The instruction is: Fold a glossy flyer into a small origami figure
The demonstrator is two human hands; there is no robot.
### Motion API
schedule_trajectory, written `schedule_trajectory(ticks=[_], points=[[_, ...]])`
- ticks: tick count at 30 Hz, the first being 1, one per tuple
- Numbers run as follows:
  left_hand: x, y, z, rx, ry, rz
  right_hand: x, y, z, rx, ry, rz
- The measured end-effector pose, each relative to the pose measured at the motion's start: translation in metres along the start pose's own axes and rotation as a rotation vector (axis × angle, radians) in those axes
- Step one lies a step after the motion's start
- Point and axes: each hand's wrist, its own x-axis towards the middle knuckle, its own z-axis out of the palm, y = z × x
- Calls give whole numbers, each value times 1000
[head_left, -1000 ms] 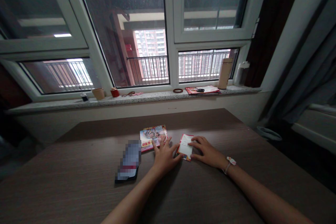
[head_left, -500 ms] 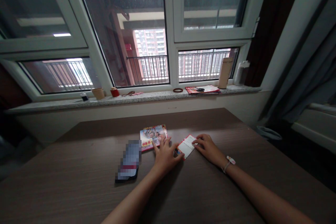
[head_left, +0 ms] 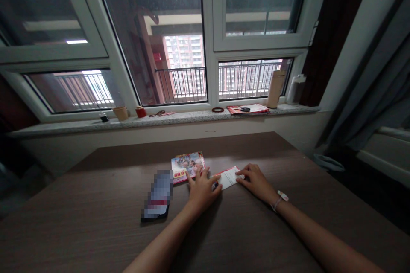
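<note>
A small white paper card [head_left: 228,178] with a red edge and faint printed lines lies between my hands on the brown table. My left hand [head_left: 203,191] holds its left end between thumb and forefinger, while the other fingers are spread towards a stack of colourful flyers [head_left: 185,167]. At the card's right end, my right hand [head_left: 254,179] pinches the edge with its fingertips; a bracelet is on that wrist. The flyers, showing people and a large price, lie just left of the card. Nearer me is a phone [head_left: 157,196] with a blurred screen.
The brown table [head_left: 96,183] reaches almost to the window wall. On the stone sill [head_left: 188,117] stand a paper cup [head_left: 120,113], a red spool [head_left: 140,111], a ring-shaped bracelet [head_left: 218,110], papers with scissors [head_left: 245,109], a tan flask [head_left: 275,89] and a pale bottle [head_left: 296,88].
The card has turned so that it lies flatter across the view, and its colourful left corner is now mostly covered by my left fingers. Both hands have shifted only slightly.
</note>
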Motion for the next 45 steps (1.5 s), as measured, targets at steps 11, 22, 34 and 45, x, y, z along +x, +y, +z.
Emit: schedule_trajectory(ticks=[11,22,34,45], points=[[-5,-4,0,49,21,33,-1,-11,-9,-115,-34,23],[-5,-5,-3,67,19,40,-3,-16,-8,-193,-8,33],[-9,-5,2,23,56,32,-4,-17,-8,-191,2,28],[-9,-6,4,17,109,79,-4,-17,-8,-206,19,16]])
